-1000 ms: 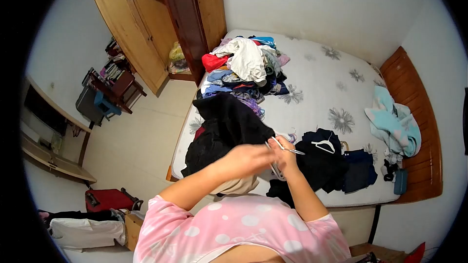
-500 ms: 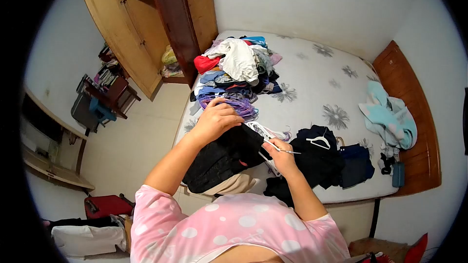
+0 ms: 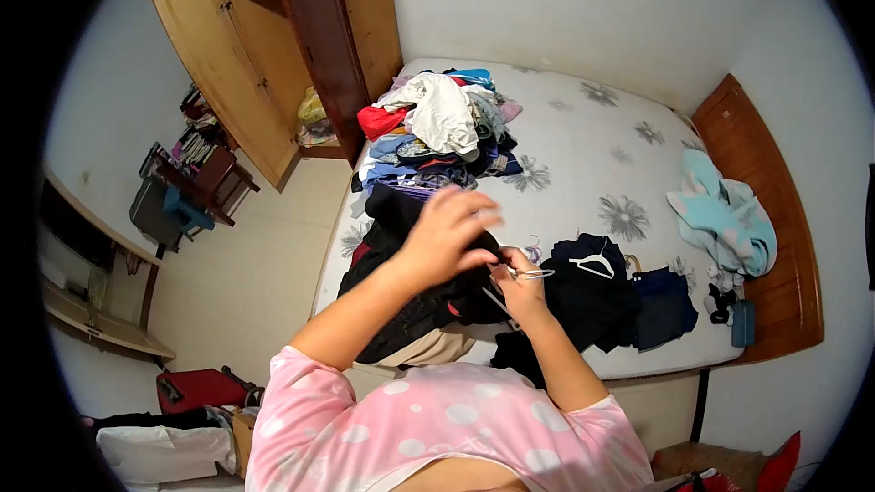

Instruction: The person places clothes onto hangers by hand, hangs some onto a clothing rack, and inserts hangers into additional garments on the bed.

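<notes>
My right hand (image 3: 521, 290) is closed round a white hanger (image 3: 538, 273), its hook sticking out to the right. A black garment (image 3: 387, 260) is raised over the near bed edge and reaches up to that hand, hiding most of the hanger. Just above the garment, my left hand (image 3: 442, 235) has its fingers spread and slightly blurred; its thumb points toward the right hand. Beyond the garment, purple hangers (image 3: 415, 191) are mostly covered. To the right lie dark folded clothes (image 3: 592, 305) with a small white hanger (image 3: 594, 264) on top.
A large clothes pile (image 3: 442, 123) sits at the far left of the bed (image 3: 565, 173). Against the wooden headboard (image 3: 775, 246) lies a light-blue cloth (image 3: 725, 214). An open wardrobe (image 3: 319, 46) stands at the bed's left, and a red suitcase (image 3: 196, 387) is on the floor.
My left hand has moved right toward my right hand, and its fingers have spread. The black garment has risen, covering the purple and white hangers that showed before.
</notes>
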The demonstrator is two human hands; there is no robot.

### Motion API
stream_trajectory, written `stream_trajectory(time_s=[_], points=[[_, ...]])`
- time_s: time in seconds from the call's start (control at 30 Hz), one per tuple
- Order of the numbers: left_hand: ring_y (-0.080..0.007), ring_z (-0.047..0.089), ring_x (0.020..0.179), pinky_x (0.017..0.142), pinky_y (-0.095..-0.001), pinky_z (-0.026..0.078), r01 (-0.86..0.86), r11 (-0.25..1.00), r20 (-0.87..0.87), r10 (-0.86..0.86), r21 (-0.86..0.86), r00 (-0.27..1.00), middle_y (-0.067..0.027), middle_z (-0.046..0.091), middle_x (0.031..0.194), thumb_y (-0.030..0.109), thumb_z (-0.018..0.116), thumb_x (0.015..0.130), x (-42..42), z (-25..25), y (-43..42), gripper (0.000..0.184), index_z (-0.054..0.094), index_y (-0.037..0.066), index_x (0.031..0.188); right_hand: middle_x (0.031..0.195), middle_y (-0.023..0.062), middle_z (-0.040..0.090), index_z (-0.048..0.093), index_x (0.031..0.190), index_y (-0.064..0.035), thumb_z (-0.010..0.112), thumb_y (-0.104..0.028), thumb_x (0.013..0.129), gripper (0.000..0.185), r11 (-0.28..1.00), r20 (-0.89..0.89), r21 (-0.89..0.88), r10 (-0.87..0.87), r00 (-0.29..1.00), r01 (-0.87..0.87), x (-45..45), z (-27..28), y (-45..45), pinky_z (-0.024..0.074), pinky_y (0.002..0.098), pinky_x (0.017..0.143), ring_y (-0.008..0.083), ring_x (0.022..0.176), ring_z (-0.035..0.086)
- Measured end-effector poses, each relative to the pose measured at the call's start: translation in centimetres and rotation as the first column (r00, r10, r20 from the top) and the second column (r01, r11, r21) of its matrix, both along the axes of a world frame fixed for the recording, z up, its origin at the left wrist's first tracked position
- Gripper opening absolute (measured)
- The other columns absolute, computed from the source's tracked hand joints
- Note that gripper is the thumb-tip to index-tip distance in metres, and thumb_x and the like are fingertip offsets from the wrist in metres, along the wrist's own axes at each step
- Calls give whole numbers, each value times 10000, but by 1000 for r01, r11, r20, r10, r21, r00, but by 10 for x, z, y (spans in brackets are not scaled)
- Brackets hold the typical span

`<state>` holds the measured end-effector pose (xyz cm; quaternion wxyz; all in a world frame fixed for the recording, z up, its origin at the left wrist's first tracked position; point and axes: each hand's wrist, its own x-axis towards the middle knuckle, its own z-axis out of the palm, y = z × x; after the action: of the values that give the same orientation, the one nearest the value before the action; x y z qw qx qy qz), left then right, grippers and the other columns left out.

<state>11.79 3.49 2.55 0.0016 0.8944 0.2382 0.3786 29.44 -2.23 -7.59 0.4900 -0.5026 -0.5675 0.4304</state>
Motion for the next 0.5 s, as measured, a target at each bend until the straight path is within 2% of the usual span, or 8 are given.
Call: stream_trajectory(time_s=[0.07, 0.13, 0.17, 0.27, 0.3, 0.4, 0.43, 0.5], points=[[-234, 557, 1048, 999, -477, 341, -172, 983, -82, 178, 70, 981, -50, 610, 1055, 338, 689, 778, -14, -4, 12, 348, 629, 112, 1036, 916, 77, 648, 581, 1087, 19, 607, -99, 904, 219, 1000, -145, 3, 5, 989, -5, 4, -2, -1, 476, 263, 764, 119, 852, 594], [-214, 583, 961, 1001, -472, 346, -99, 995, -268, 95, -1, 959, -24, 631, 930, 292, 691, 775, -34, -23, 27, 250, 660, 101, 932, 890, 72, 641, 574, 1068, 22, 598, -72, 900, 194, 1000, -102, -15, 11, 995, -12, 7, -1, 0, 475, 260, 739, 107, 831, 588], [-208, 593, 878, 987, -461, 364, -89, 996, -206, 90, 16, 974, -15, 622, 827, 239, 695, 767, -30, -33, 27, 160, 668, 99, 842, 876, 69, 638, 570, 1059, 24, 593, -58, 898, 183, 1000, -80, -23, 15, 997, -17, 7, 0, 2, 475, 258, 727, 102, 820, 585], [-216, 590, 862, 939, -407, 411, 18, 999, -188, -12, 30, 982, -33, 608, 832, 204, 704, 741, -9, -37, 11, 172, 636, 91, 851, 851, 59, 624, 559, 1047, 14, 603, -49, 888, 176, 997, -146, 58, 55, 988, -47, -1, 4, 7, 473, 262, 694, 97, 783, 579], [-227, 584, 856, 870, -381, 432, 9, 999, -193, 0, 46, 981, -45, 597, 838, 213, 700, 740, -7, -32, 9, 200, 615, 78, 860, 873, 59, 628, 547, 1050, 0, 608, -39, 882, 183, 997, -140, 65, 44, 989, -35, -1, 6, 10, 478, 265, 699, 99, 788, 587], [-249, 572, 839, 781, -383, 433, -34, 994, -293, 2, -102, 956, -56, 581, 836, 237, 698, 747, -10, -24, 12, 222, 596, 71, 854, 929, 37, 617, 509, 1091, -7, 569, -83, 935, 183, 998, -59, -33, 44, 997, -46, 6, 21, 11, 471, 211, 703, 57, 796, 548], [-263, 562, 824, 720, -385, 416, -42, 995, -330, 9, -93, 944, -66, 574, 837, 263, 695, 754, -12, -23, 13, 246, 572, 67, 836, 961, 67, 625, 510, 1107, -14, 577, -73, 922, 205, 997, -122, -52, 51, 991, -57, 8, 20, 14, 478, 243, 762, 95, 860, 576], [-266, 562, 826, 720, -386, 417, -108, 990, -325, 74, -86, 943, -72, 574, 832, 270, 698, 754, -17, -31, 17, 257, 560, 64, 822, 976, 84, 625, 512, 1108, -9, 575, -59, 912, 211, 987, 67, 152, -60, 996, 50, 11, 18, 18, 476, 261, 788, 126, 898, 590]])
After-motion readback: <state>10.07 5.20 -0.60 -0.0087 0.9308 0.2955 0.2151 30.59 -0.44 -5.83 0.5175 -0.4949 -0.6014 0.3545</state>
